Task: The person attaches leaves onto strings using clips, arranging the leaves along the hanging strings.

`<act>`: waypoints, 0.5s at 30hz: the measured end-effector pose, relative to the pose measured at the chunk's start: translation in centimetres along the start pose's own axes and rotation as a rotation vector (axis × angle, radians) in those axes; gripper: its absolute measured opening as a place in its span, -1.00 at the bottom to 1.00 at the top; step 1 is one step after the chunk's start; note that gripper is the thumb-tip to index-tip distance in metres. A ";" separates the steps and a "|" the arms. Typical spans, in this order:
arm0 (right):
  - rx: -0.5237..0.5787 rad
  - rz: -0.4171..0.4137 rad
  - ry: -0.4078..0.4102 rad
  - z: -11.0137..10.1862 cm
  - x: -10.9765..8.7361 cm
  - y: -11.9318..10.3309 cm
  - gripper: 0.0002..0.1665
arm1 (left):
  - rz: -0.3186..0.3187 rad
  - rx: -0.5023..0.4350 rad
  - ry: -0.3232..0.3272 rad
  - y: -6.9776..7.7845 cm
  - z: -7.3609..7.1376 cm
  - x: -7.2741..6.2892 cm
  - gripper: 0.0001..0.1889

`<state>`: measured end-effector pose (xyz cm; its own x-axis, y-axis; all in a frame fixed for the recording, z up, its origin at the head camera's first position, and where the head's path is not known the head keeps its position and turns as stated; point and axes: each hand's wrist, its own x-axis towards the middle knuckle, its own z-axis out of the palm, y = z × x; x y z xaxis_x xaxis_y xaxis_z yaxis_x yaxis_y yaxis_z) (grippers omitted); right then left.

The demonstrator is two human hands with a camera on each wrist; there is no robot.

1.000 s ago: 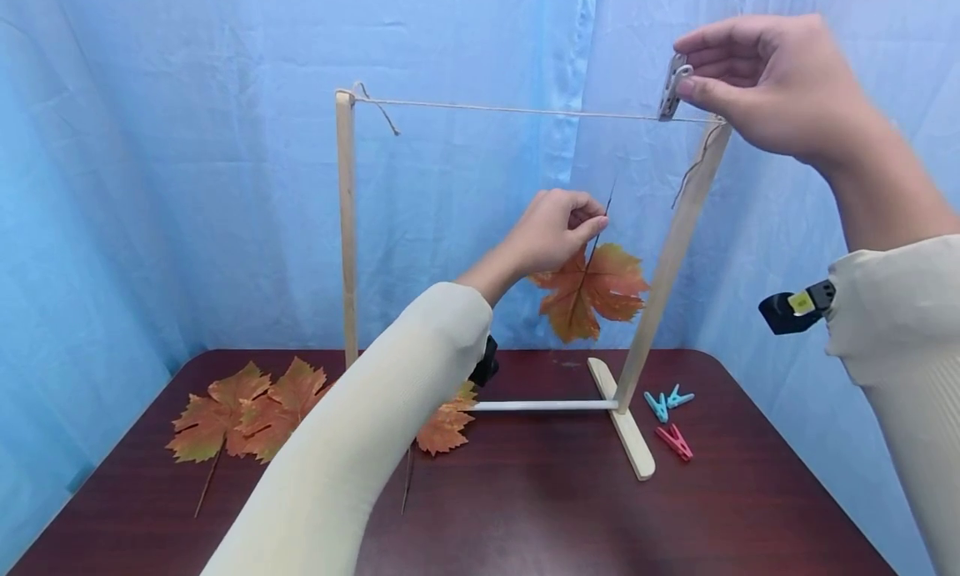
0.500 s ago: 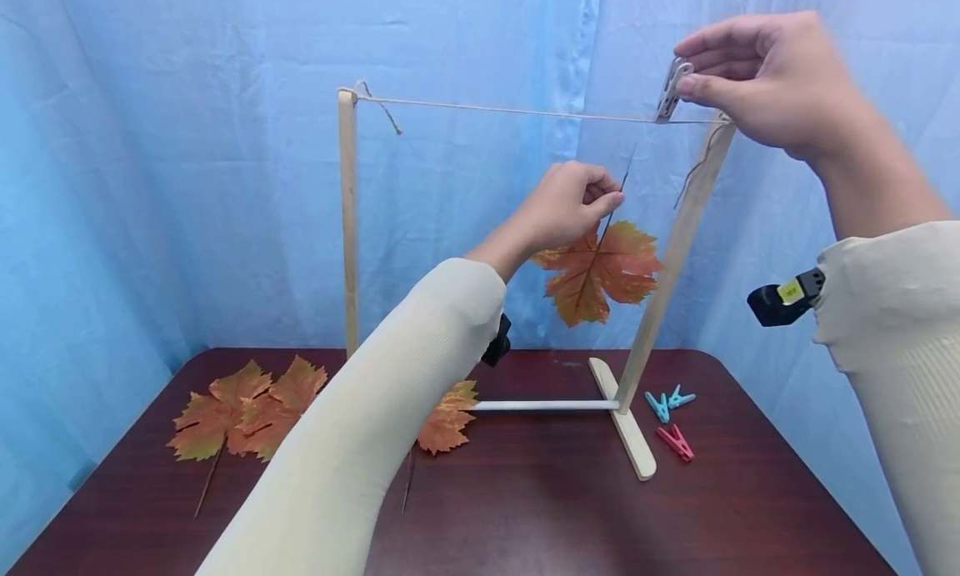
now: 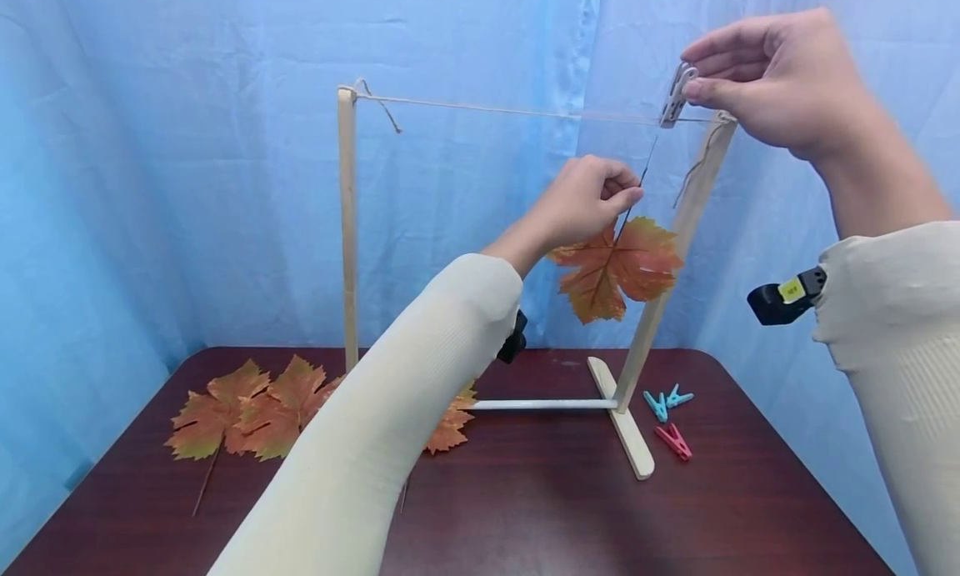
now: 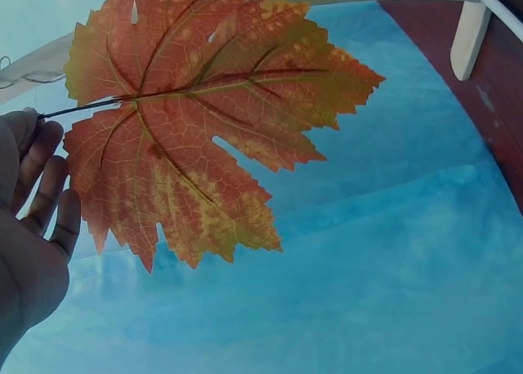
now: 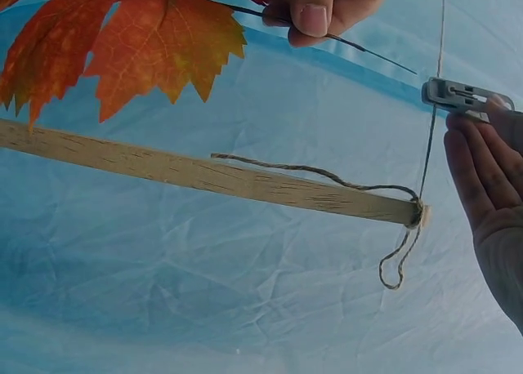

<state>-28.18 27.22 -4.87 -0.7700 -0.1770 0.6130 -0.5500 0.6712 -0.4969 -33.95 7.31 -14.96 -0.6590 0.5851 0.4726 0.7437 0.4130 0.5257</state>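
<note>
My left hand (image 3: 588,199) pinches the dark stem of an orange-green artificial maple leaf (image 3: 621,267). The blade hangs below the fingers, and the stem tip points up toward the string (image 3: 480,107). In the left wrist view the whole leaf (image 4: 188,121) spreads out beyond the fingertips. My right hand (image 3: 787,84) pinches a grey clothespin (image 3: 677,97) between thumb and fingers, its nose at the string near the right post. Seen from the right wrist, the clothespin (image 5: 466,96) overlaps the string, and the stem tip ends just short of its nose.
A wooden post (image 3: 678,234) with a knotted cord stands at right, another post (image 3: 347,226) at left. A white bar (image 3: 543,405) joins them low down. Several leaves (image 3: 225,418) lie on the dark red table (image 3: 525,509) at left. Blue clothespins (image 3: 657,406) and a pink one (image 3: 673,441) lie at right.
My left hand has moved up and to the right with the leaf, bringing the stem tip close below the clothespin. My right hand has stayed nearly in place at the string.
</note>
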 end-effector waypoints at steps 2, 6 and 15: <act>-0.004 -0.010 0.001 0.0 0.0 0.1 -0.68 | -0.010 -0.004 -0.003 0.1 0.0 0.1 -0.76; -0.019 -0.015 0.011 -0.1 0.1 0.2 -0.69 | -0.024 0.000 -0.007 0.2 -0.1 0.3 -0.77; -0.047 0.005 -0.006 0.1 0.1 0.1 -0.67 | -0.017 0.005 -0.002 0.3 0.1 0.5 -0.77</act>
<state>-28.33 27.26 -4.93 -0.7744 -0.1780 0.6071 -0.5307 0.7051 -0.4703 -34.04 7.79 -14.67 -0.6715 0.5790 0.4623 0.7328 0.4267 0.5300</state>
